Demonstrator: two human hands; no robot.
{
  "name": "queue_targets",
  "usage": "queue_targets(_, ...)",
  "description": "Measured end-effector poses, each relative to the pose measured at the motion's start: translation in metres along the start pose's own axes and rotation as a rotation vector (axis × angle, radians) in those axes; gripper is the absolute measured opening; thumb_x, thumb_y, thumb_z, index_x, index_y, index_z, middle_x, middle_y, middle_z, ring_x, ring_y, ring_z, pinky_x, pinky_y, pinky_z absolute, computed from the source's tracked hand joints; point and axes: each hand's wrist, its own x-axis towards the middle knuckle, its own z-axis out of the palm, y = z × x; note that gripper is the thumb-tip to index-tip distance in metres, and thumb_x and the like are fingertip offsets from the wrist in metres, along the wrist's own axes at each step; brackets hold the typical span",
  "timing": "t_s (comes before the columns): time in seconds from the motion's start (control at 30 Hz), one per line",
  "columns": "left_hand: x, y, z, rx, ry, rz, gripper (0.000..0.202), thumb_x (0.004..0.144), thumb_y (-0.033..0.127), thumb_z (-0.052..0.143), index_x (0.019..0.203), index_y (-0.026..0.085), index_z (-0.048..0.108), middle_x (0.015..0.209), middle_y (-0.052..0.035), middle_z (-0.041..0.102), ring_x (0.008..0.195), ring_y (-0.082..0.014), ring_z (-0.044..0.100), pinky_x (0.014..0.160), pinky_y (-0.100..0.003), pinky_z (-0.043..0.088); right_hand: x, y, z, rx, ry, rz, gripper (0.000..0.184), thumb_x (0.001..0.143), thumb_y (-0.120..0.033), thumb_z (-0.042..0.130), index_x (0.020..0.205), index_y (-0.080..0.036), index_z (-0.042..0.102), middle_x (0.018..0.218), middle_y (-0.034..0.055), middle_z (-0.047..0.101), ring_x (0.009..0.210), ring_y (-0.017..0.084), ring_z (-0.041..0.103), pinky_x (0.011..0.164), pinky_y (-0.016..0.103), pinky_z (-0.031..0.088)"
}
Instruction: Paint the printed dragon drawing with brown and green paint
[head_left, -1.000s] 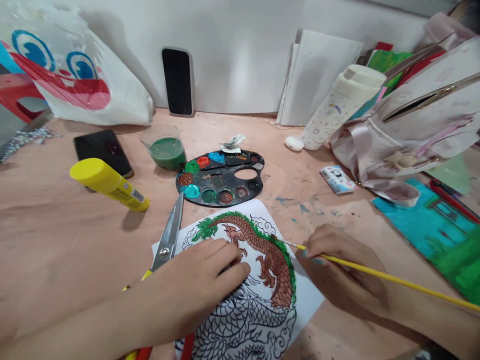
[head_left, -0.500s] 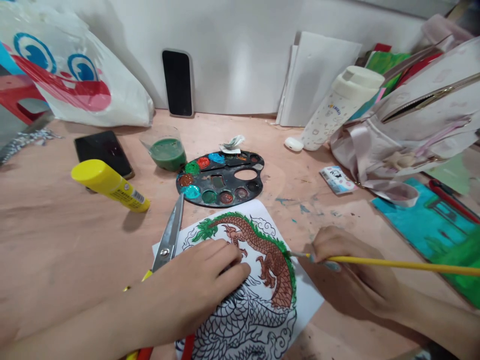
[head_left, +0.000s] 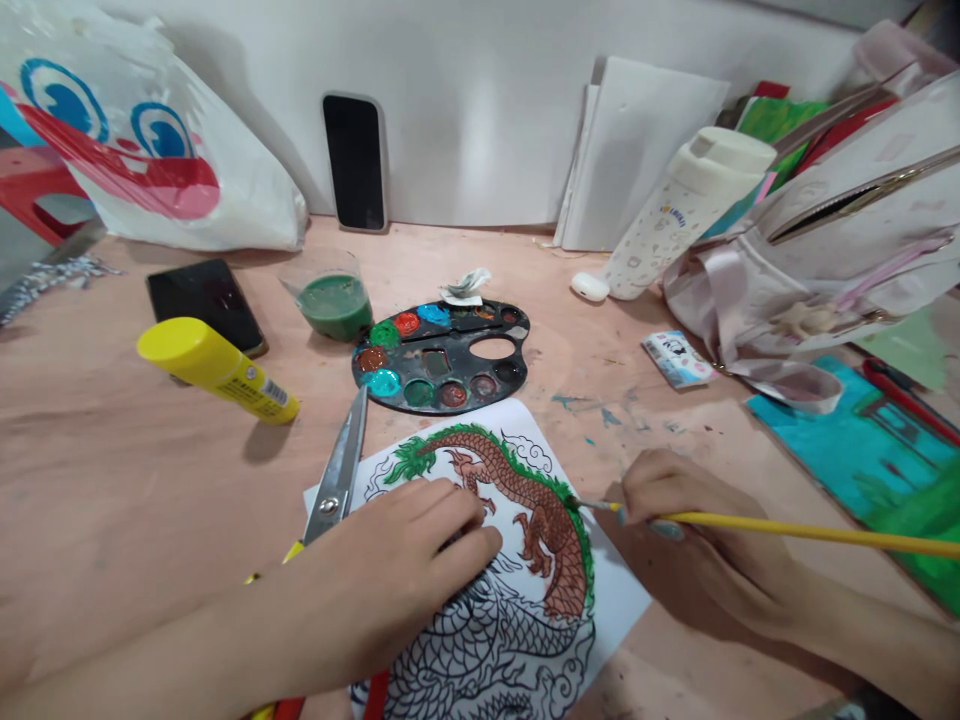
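A sheet of paper [head_left: 615, 600] carries a printed dragon, its tail part painted brown with a green fringe and its lower part uncoloured. My left hand [head_left: 412, 560] lies flat on the sheet, fingers extended, holding nothing. Scissors [head_left: 339, 480] lie under my left forearm, which hides part of their handles. My right hand [head_left: 690, 510] pinches a yellow-handled paintbrush [head_left: 810, 528], its tip touching the green fringe at the dragon's back. Just beyond the sheet sits a black paint palette [head_left: 405, 362] with several colours in its wells.
A cup of green water [head_left: 334, 305] stands beside the palette. To the left are a yellow glue bottle [head_left: 217, 370], a dark phone [head_left: 202, 295] and a plastic bag [head_left: 195, 170]. On the right are a white bottle [head_left: 675, 215], a backpack [head_left: 840, 220] and a painted board [head_left: 862, 450].
The brush tip has shifted very slightly up and left along the green fringe. My left hand stays in place on the sheet.
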Motion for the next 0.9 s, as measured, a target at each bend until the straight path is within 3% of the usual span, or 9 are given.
queue_targets(0.17,0.0,0.001,-0.001,0.007,0.006,0.017,0.042,0.084,-0.001,0.037,0.119,0.018,0.052,0.115,-0.0078,0.058,0.097,-0.0235,0.054,0.081,-0.036,0.047,0.003,-0.001,0.001,0.014,-0.007,-0.03,0.025,0.105,-0.032,0.037,0.098,-0.021,0.058,0.08,0.0054,0.061,0.075,0.019,0.059,0.066,0.032,0.048)
queue_targets(0.33,0.001,0.002,-0.002,0.027,0.112,0.107,0.031,0.094,0.002,0.031,0.108,0.014,0.056,0.094,-0.0065,0.059,0.08,-0.021,0.049,0.071,-0.035,0.044,0.003,-0.002,0.001,0.047,-0.054,-0.042,0.027,0.106,-0.032,0.033,0.097,-0.022,0.057,0.081,0.0064,0.063,0.076,0.02,0.062,0.066,0.034,0.049)
queue_targets(0.47,0.001,0.001,-0.001,0.047,0.199,0.098,0.026,0.094,0.001,0.033,0.099,0.013,0.056,0.086,-0.0054,0.057,0.076,-0.0196,0.045,0.068,-0.035,0.039,0.004,-0.004,0.001,0.072,-0.07,-0.042,0.028,0.106,-0.033,0.034,0.092,-0.022,0.056,0.077,0.0044,0.06,0.071,0.018,0.059,0.064,0.032,0.048)
queue_targets(0.6,-0.001,-0.001,-0.001,0.075,0.264,0.07,0.026,0.094,0.0,0.038,0.108,0.012,0.056,0.096,-0.0066,0.06,0.085,-0.0197,0.049,0.078,-0.036,0.04,0.007,-0.007,0.001,0.104,-0.111,-0.062,0.029,0.106,-0.034,0.034,0.091,-0.021,0.056,0.075,0.0036,0.059,0.07,0.017,0.059,0.063,0.03,0.048)
queue_targets(0.9,0.001,-0.004,0.001,0.081,0.245,0.072,0.034,0.093,0.0,0.037,0.118,0.013,0.056,0.117,-0.0098,0.061,0.106,-0.0234,0.053,0.093,-0.041,0.044,0.01,-0.009,0.002,0.141,-0.148,-0.058,0.03,0.106,-0.036,0.033,0.09,-0.022,0.054,0.075,0.0035,0.06,0.069,0.017,0.06,0.062,0.03,0.049)
